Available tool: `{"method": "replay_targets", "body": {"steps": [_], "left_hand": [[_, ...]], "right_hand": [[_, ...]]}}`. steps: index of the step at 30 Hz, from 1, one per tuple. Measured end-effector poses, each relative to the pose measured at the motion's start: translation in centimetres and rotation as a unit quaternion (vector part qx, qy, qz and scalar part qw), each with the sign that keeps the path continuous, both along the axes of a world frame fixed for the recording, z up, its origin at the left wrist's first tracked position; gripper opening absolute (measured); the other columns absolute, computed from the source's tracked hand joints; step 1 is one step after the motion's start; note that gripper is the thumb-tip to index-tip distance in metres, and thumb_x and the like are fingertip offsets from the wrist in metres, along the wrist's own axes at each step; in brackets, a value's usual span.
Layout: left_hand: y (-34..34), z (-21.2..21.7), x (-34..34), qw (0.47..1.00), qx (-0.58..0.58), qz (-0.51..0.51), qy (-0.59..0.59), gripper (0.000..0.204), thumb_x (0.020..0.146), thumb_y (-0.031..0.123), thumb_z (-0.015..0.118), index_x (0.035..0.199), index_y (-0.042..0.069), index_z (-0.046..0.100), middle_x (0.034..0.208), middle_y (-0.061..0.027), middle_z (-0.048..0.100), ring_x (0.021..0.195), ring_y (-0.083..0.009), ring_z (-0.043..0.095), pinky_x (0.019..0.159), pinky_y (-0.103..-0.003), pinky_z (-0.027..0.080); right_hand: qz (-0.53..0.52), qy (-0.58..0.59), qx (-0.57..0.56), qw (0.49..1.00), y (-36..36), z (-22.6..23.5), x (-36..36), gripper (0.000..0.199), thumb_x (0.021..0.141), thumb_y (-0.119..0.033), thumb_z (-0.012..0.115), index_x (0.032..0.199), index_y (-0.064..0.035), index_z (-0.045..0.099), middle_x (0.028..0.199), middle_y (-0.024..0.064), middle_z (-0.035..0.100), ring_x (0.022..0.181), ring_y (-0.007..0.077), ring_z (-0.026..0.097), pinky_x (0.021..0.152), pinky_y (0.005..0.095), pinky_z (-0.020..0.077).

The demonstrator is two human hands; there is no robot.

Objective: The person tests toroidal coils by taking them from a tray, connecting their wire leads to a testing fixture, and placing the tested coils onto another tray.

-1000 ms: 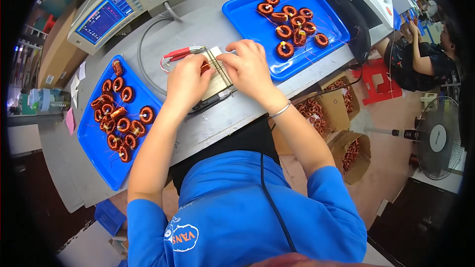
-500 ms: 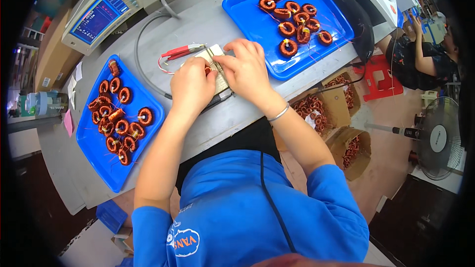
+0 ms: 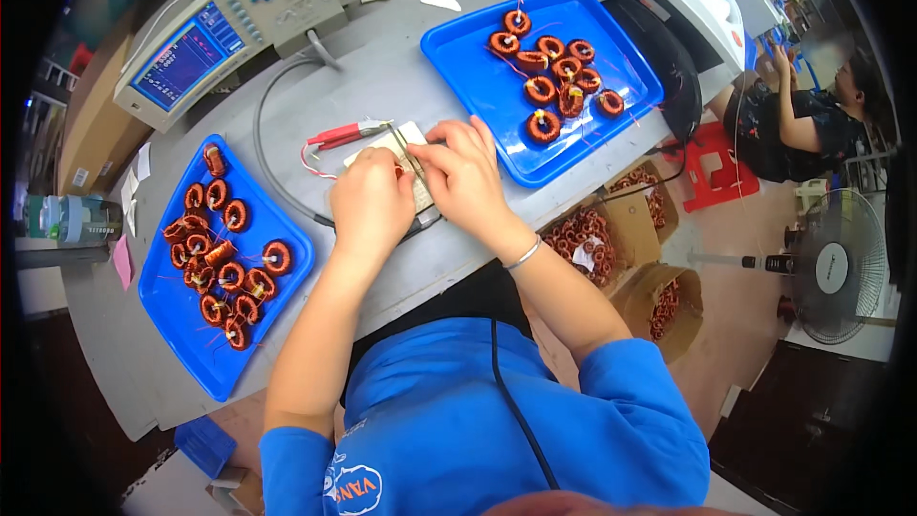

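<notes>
In the middle of the bench my left hand (image 3: 371, 203) is closed round a copper-wound ring coil (image 3: 399, 171), of which only a sliver shows between the fingers. My right hand (image 3: 462, 180) faces it, thumb and fingers pinched at slim metal tweezers (image 3: 412, 159). The tweezers lie slantwise over a pale block (image 3: 410, 133) beneath both hands. Just beyond my left hand rests a red clip (image 3: 338, 137) with a metal tip and a red-and-white wire. My fingertips hide where coil and tweezers come together.
Several ring coils lie in a blue tray (image 3: 164, 298) on the left and another blue tray (image 3: 506, 148) on the right. A bench meter (image 3: 277, 0) stands behind. Coil-filled cartons (image 3: 630, 229), a red stool (image 3: 712, 177), a fan (image 3: 831, 268) and another person (image 3: 802, 124) are at right.
The view has shifted, so the bench sits slightly lower in the picture. Both hands stay over the pale block, with only slight finger movement. The figures on the meter's screen differ.
</notes>
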State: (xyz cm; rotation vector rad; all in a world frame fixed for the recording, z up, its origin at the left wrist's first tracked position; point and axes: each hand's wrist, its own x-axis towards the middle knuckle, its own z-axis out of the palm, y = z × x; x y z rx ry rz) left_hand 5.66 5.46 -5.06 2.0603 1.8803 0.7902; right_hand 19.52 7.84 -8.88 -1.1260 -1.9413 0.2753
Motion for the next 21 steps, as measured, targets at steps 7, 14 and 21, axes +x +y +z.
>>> {"method": "replay_targets", "body": {"steps": [7, 14, 21], "left_hand": [[-0.5, -0.5, -0.4, 1.000, -0.002, 0.022, 0.000, 0.015, 0.071, 0.011, 0.066, 0.072, -0.001, 0.058, 0.077, -0.0186, 0.061, 0.073, -0.0361, 0.061, 0.064, -0.045, 0.048], [-0.8, -0.3, 0.1, 0.999, -0.018, 0.027, -0.005, 0.016, 0.071, 0.013, 0.067, 0.075, 0.000, 0.059, 0.082, -0.0167, 0.062, 0.070, -0.0357, 0.062, 0.062, -0.045, 0.050], [-0.2, 0.9, -1.7, 0.994, -0.029, -0.027, -0.098, 0.019, 0.074, 0.014, 0.068, 0.086, -0.001, 0.063, 0.077, -0.0140, 0.063, 0.069, -0.0271, 0.063, 0.063, -0.036, 0.049]], "right_hand": [[0.021, -0.015, -0.016, 1.000, -0.2, 0.2, -0.5, 0.019, 0.072, -0.003, 0.062, 0.088, -0.0107, 0.069, 0.087, 0.0065, 0.056, 0.092, 0.0250, 0.055, 0.100, 0.0469, 0.0311], [0.017, -0.042, -0.013, 0.999, -0.3, 0.1, 0.0, 0.018, 0.074, -0.005, 0.062, 0.089, -0.0112, 0.070, 0.089, 0.0057, 0.058, 0.093, 0.0249, 0.055, 0.100, 0.0472, 0.0309], [0.027, -0.053, -0.008, 0.998, -0.2, 2.3, 0.5, 0.019, 0.076, -0.011, 0.065, 0.094, -0.0131, 0.067, 0.102, 0.0097, 0.057, 0.105, 0.0290, 0.051, 0.099, 0.0474, 0.0304]]}}
